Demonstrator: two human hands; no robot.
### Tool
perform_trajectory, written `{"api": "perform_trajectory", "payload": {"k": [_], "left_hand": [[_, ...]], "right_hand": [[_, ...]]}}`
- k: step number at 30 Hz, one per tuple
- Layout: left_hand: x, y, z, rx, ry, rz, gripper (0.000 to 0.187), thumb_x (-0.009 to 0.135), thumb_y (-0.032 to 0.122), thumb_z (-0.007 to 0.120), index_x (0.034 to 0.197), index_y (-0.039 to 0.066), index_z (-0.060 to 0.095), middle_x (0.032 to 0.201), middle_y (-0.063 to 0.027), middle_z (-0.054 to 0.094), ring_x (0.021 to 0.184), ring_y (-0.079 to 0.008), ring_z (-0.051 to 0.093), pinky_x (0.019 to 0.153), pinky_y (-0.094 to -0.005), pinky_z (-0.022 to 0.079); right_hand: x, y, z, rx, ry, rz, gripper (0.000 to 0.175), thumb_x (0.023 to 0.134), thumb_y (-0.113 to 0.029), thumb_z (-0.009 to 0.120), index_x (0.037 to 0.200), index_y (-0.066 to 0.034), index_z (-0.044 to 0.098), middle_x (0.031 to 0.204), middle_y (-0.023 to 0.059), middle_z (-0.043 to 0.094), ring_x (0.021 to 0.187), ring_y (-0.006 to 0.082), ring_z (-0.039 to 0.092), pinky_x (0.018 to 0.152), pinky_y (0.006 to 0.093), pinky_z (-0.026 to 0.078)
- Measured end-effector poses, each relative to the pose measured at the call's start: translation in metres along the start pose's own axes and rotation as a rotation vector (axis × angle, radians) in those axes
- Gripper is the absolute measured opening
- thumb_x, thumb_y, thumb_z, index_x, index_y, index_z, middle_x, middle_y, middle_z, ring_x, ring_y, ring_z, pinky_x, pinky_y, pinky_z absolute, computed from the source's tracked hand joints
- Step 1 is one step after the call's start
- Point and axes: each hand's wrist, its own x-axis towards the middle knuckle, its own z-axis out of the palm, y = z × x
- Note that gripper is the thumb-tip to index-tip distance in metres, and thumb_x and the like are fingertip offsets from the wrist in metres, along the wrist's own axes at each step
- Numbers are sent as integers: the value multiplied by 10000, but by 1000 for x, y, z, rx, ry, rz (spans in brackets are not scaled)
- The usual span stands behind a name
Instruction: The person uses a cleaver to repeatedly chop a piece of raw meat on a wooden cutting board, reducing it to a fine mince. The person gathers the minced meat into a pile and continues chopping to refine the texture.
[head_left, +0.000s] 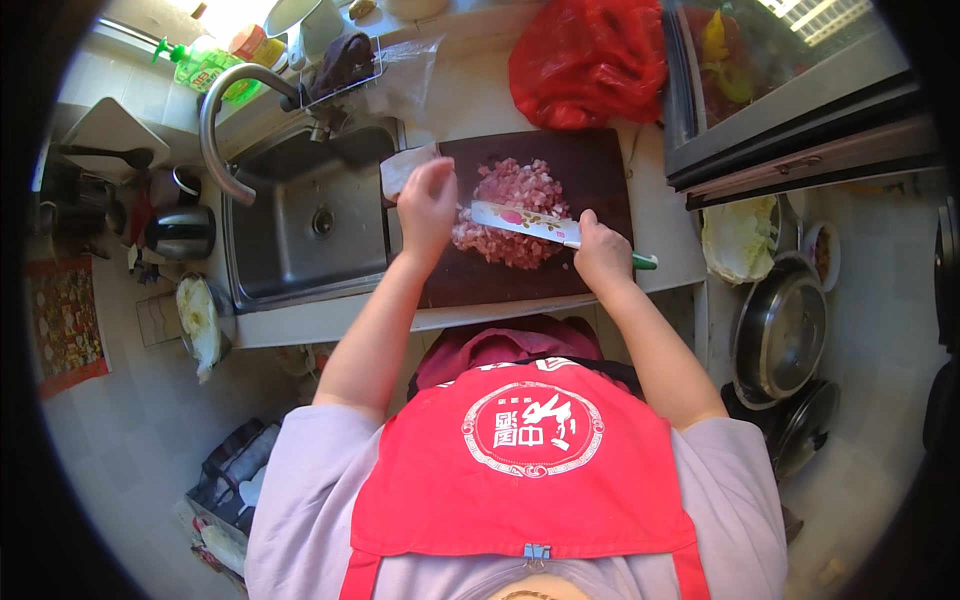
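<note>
My right hand (604, 251) is closed around the green-and-white handle of a kitchen knife (525, 223). Its broad, flower-printed blade points left and lies over a heap of chopped raw meat (523, 186), with meat showing above and below it. The meat sits on a dark cutting board (600, 169). Just left of the meat, my left hand (429, 199) is raised over the board's left part, beside a pale slab (401, 169) at the board's upper left corner. Whether the left fingers touch the slab or hold anything cannot be told.
A steel sink (300, 217) with a curved faucet (214, 135) adjoins the board's left side. Behind the board lies a red plastic bag (589, 64). A glass-fronted cabinet (780, 90) juts in at upper right, above cabbage (739, 240) and a metal pan (780, 330).
</note>
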Motion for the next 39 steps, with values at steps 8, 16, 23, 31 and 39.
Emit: {"api": "perform_trajectory", "payload": {"k": [8,16,23,31,39], "left_hand": [[-8,18,64,286,-710,412,145,707,165,709,840,113,732,1080,-82,635,1092,-289,549,912,-422,467],[16,-17,1,151,-391,-38,212,802,173,688,979,56,694,1094,-123,634,1024,-317,592,901,-388,475],[-32,-65,-26,642,-314,-160,339,741,197,743,1019,47,619,993,-144,629,975,-334,595,842,-395,489],[-29,-97,-56,402,-247,-161,191,745,16,639,935,28,644,922,-106,659,845,-248,662,753,-327,528],[-120,-55,-34,233,-219,-19,255,709,63,720,951,49,639,1027,-123,619,965,-303,590,818,-381,498]], "right_hand": [[6,-7,8,-40,189,-182,144,793,-59,577,903,-67,485,717,126,620,685,329,651,604,429,523],[-14,17,-4,137,-77,-51,193,768,-111,648,887,-75,500,721,178,644,705,393,646,623,508,503],[-23,-32,22,289,-388,-43,135,782,-124,607,894,-69,555,795,214,660,787,419,645,708,527,498],[-12,-46,57,266,-448,21,178,821,-141,596,945,-16,567,892,247,663,884,439,634,791,530,489],[-26,-60,52,296,-388,-4,180,863,-135,586,950,-3,502,854,276,646,816,450,636,719,541,501]]}}
